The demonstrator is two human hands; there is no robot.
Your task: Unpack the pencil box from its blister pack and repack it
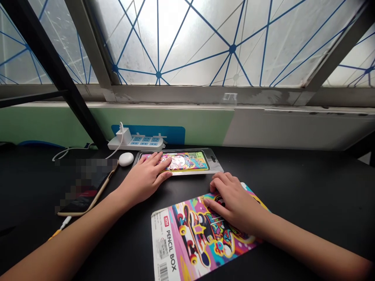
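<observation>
My left hand [149,171] lies flat with its fingers spread on a clear plastic blister pack [215,166] near the back of the desk. Inside the pack is a colourful pencil box [190,160], partly covered by my fingers. In front of it, a bright printed card [196,234] reading "PENCIL BOX" lies at a slant, with skateboard artwork and a barcode. My right hand [234,201] is over the card's far edge, thumb on the printed face and the other fingers curled at the edge. The tips of those fingers are partly hidden.
A white power strip [137,144] with a plugged-in charger stands against the wall. A round white object [126,159] sits before it. To the left a phone [90,191] with a cable leans in a tan case. The black desk [307,187] runs below a frosted window.
</observation>
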